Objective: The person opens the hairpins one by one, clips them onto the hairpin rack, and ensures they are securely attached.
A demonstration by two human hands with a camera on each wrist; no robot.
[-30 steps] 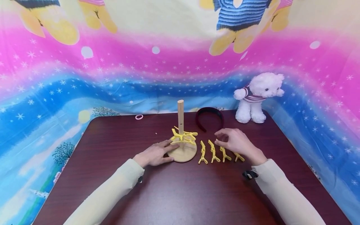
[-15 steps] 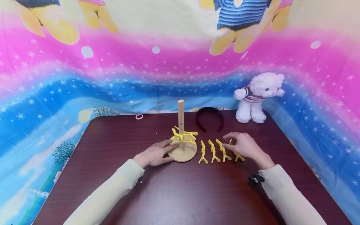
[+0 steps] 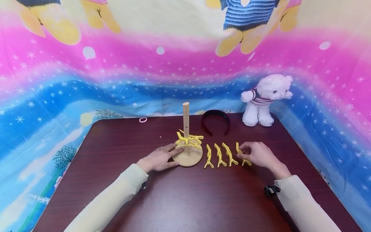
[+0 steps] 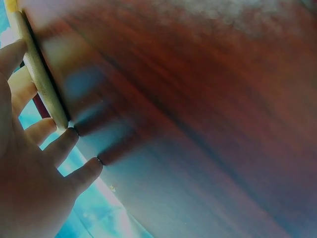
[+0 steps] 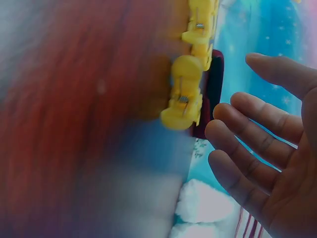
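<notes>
A round wooden base with an upright post point(image 3: 186, 117) stands mid-table, with several yellow hair clips point(image 3: 198, 138) around the lower part of the post. My left hand point(image 3: 158, 158) touches the left side of that base, its fingers extended. To the right, yellow alligator hair clips lie in a row. Over the rightmost clip point(image 3: 246, 163) hovers my right hand point(image 3: 262, 157), partly covering it. The right wrist view has these fingers point(image 5: 247, 114) spread and loosely bent, apart from the nearest yellow clip point(image 5: 184, 94), with nothing between them.
Behind the row lies a dark red headband point(image 3: 205, 124). A white teddy bear point(image 3: 251, 114) in a striped shirt stands at the back right corner. Near the back left edge is a pink ring point(image 3: 143, 120). A printed cloth point(image 3: 162, 93) hangs behind the table point(image 3: 179, 196).
My right hand has moved rightward and lower, from above the middle clips to the rightmost one, uncovering the third clip. The left hand stays at the base.
</notes>
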